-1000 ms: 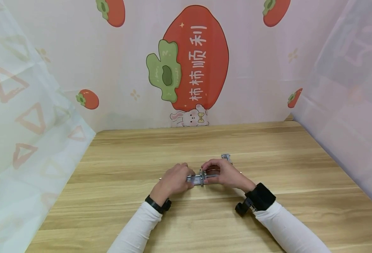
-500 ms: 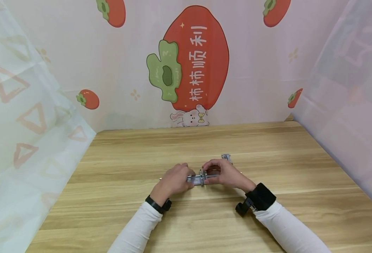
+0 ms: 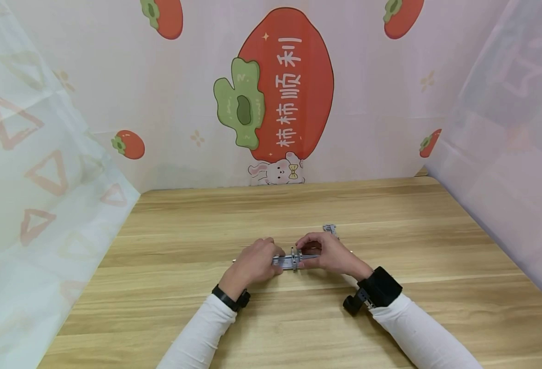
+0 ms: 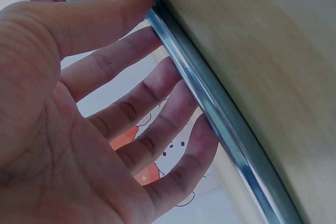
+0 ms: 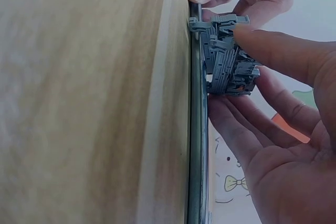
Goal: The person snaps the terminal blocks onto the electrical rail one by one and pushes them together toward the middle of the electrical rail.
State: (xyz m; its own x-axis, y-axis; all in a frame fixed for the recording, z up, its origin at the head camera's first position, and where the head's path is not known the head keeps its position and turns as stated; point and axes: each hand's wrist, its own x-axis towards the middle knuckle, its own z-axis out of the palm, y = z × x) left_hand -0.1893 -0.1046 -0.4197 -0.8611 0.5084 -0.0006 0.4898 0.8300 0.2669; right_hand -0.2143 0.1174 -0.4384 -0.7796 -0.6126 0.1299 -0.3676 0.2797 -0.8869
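A slotted metal mounting rail (image 3: 285, 262), like a DIN rail, lies across the wooden table. My left hand (image 3: 254, 260) grips it, thumb on the near edge and fingertips along the far edge, as the left wrist view of the rail (image 4: 210, 98) shows. Grey plastic terminal blocks (image 3: 294, 259) stand upright across the rail, just right of the left fingertips. With thumb and fingers, my right hand (image 3: 333, 254) pinches the blocks (image 5: 226, 51) from the right. How firmly their feet are seated on the rail cannot be seen.
Behind the right hand another small grey plastic piece (image 3: 330, 229) lies on the wooden table (image 3: 197, 318). Printed curtains (image 3: 183, 102) enclose the back and both sides.
My right fingertips have shifted very slightly to the right at the blocks. The left hand and rail stay in place.
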